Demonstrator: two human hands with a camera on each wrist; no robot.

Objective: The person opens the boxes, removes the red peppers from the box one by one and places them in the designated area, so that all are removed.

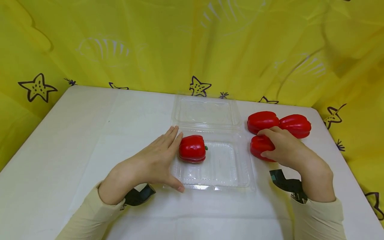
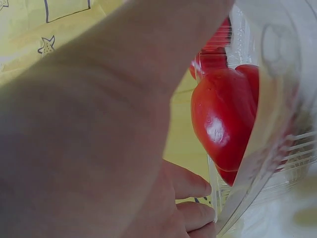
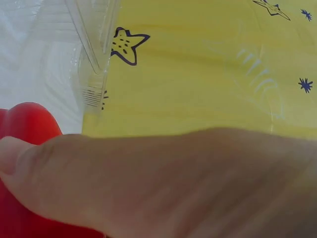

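Observation:
A clear plastic clamshell box (image 1: 222, 186) lies unfolded on the table, its lid (image 1: 207, 111) laid back towards the curtain. In the left part of its base sits a red bell pepper (image 1: 192, 149), stem to the right; the left wrist view shows this pepper (image 2: 223, 116) through the clear wall. At the box's left side is my left hand (image 1: 156, 158), fingers extended and thumb spread near the front corner. My right hand (image 1: 283, 146) grips another red bell pepper (image 1: 260, 147) right of the box, thumb and fingers around it. In the right wrist view, the thumb presses on this pepper (image 3: 34, 121).
Two more red bell peppers, one on the left (image 1: 263, 121) and one on the right (image 1: 295, 125), lie behind my right hand. A yellow patterned curtain (image 1: 168, 43) hangs along the back and sides of the white table (image 1: 75, 140).

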